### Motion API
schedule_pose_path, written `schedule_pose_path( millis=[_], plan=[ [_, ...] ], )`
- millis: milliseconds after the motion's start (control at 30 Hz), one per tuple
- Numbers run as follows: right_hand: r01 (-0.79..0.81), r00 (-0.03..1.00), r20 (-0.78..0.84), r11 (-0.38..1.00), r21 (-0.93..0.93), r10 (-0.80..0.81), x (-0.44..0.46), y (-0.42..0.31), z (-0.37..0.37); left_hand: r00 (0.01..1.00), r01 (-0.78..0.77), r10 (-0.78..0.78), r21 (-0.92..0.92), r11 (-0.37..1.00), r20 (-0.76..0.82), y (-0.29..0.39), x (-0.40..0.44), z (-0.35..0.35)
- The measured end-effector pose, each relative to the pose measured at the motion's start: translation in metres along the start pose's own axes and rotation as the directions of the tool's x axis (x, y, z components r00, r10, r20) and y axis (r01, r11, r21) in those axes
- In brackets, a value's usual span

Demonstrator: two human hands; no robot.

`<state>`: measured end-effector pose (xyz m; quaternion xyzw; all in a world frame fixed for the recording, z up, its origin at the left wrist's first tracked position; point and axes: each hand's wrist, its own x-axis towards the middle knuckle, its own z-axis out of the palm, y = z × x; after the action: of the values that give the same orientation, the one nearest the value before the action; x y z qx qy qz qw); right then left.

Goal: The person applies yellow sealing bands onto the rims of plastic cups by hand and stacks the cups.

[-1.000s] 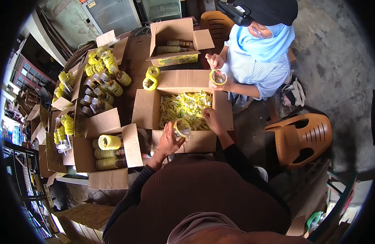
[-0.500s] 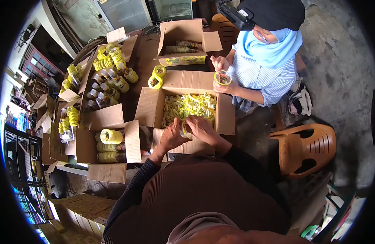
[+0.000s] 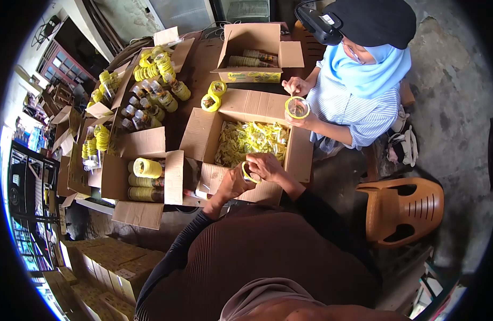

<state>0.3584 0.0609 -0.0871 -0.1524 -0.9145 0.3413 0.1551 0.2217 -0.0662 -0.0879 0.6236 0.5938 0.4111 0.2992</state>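
My left hand is wrapped round a clear plastic cup with a yellow rim, tilted with its mouth toward me. The fingers of my right hand are bent together at the cup's rim; what they pinch there is too small to tell. Both hands are over the near edge of an open cardboard box. Inside it lies a heap of yellow and whitish strips, perhaps wrappers. Two yellow-rimmed cups stand beside the box's far left corner.
Across the box a person holds another yellow-rimmed cup. A box of stacked cups is at my left, with more yellow-rimmed cups behind. Another open box stands at the back. An orange plastic chair is on the right.
The cup in my hands has turned so that its yellow rim and mouth now show. My right hand has shifted onto the rim. The whole view has swung slightly.
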Motion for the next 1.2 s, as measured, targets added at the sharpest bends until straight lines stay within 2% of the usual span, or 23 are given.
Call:
schedule_pose_path(
  millis=[67,133,200,300,333,367,400,433,467,533,567,600,633,667,733,767,900,967,1000,1033,1067,1133,1200],
  plan=[
    [0.017,0.998,-0.068,0.998,0.066,-0.012,-0.003,0.011,0.019,0.964,0.265,-0.250,0.204,0.943,-0.095,0.007,-0.002,0.008],
    [-0.091,0.995,-0.031,0.983,0.159,0.097,-0.004,0.015,0.029,0.963,0.251,-0.215,0.249,0.936,-0.163,0.012,-0.005,0.011],
    [-0.087,0.994,-0.056,0.978,0.188,0.099,-0.003,0.020,0.039,0.940,0.336,-0.303,0.253,0.907,-0.158,0.017,-0.008,0.010],
    [-0.187,0.981,-0.010,0.955,0.231,0.194,0.005,0.037,0.051,0.941,0.317,-0.247,0.350,0.881,-0.230,0.028,-0.009,0.013],
    [-0.047,0.947,-0.314,0.996,0.071,0.067,0.005,0.074,0.066,0.938,0.320,-0.226,0.410,0.854,-0.262,0.034,-0.012,0.013],
    [0.041,0.821,-0.562,0.992,-0.116,-0.100,-0.002,0.112,0.072,0.953,0.252,-0.127,0.483,0.838,-0.276,0.023,-0.021,0.021],
    [-0.109,0.897,-0.422,0.991,0.072,0.129,-0.004,0.129,0.046,0.954,0.255,-0.136,0.485,0.836,-0.267,0.041,-0.026,0.017],
    [-0.218,0.899,-0.377,0.974,0.058,0.224,-0.006,0.116,0.015,0.941,0.276,-0.141,0.457,0.845,-0.307,0.034,-0.032,0.018],
    [-0.381,0.888,-0.204,0.907,0.179,0.413,-0.005,0.108,-0.003,0.930,0.295,-0.152,0.432,0.853,-0.336,0.026,-0.042,0.017],
    [-0.479,0.873,0.037,0.841,0.252,0.487,-0.004,0.103,-0.014,0.920,0.326,-0.197,0.382,0.865,-0.339,0.025,-0.043,0.007],
    [-0.477,0.875,0.040,0.843,0.250,0.483,-0.004,0.108,-0.007,0.919,0.309,-0.174,0.372,0.875,-0.354,0.026,-0.044,0.005],
    [-0.281,0.949,-0.085,0.936,0.211,0.304,-0.007,0.117,0.009,0.917,0.292,-0.152,0.360,0.886,-0.369,0.027,-0.044,0.003],
    [-0.073,0.975,-0.199,0.987,0.144,0.101,-0.009,0.119,0.016,0.917,0.324,-0.224,0.287,0.902,-0.329,0.038,-0.041,-0.003],
    [-0.104,0.978,-0.171,0.990,0.096,0.120,-0.010,0.121,0.023,0.915,0.324,-0.221,0.287,0.902,-0.338,0.032,-0.042,-0.003],
    [-0.304,0.923,-0.198,0.941,0.148,0.330,-0.006,0.108,0.034,0.928,0.246,-0.172,0.198,0.949,-0.330,0.014,-0.045,-0.004],
    [-0.334,0.924,-0.165,0.938,0.088,0.345,-0.007,0.101,0.033,0.939,0.208,-0.139,0.196,0.958,-0.316,0.008,-0.045,-0.004],
    [-0.213,0.942,-0.263,0.977,0.018,0.211,-0.009,0.082,0.027,0.936,0.179,-0.111,0.180,0.967,-0.333,0.017,-0.033,-0.009],
    [-0.079,0.967,-0.234,0.991,0.108,0.103,-0.004,0.060,0.008,0.934,0.183,-0.108,0.195,0.964,-0.340,0.017,-0.028,-0.014],
    [0.010,0.941,-0.336,0.988,0.152,0.042,0.003,0.028,-0.014,0.928,0.192,-0.108,0.210,0.959,-0.355,0.019,-0.023,-0.017],
    [-0.003,0.930,-0.357,0.972,0.233,0.089,0.009,-0.004,-0.034,0.930,0.155,-0.068,0.220,0.963,-0.360,0.021,-0.018,-0.021],
    [0.115,0.864,-0.504,0.971,0.208,0.006,0.020,-0.043,-0.057,0.933,0.160,-0.060,0.261,0.952,-0.354,0.018,-0.016,-0.023],
    [0.118,0.887,-0.459,0.987,0.112,-0.054,0.034,-0.095,-0.095,0.939,0.164,-0.073,0.249,0.955,-0.336,0.023,-0.010,-0.028],
    [0.190,0.912,-0.358,0.980,-0.063,-0.199,0.050,-0.097,-0.102,0.947,0.157,-0.088,0.209,0.965,-0.308,0.028,-0.006,-0.029]
  ],
)
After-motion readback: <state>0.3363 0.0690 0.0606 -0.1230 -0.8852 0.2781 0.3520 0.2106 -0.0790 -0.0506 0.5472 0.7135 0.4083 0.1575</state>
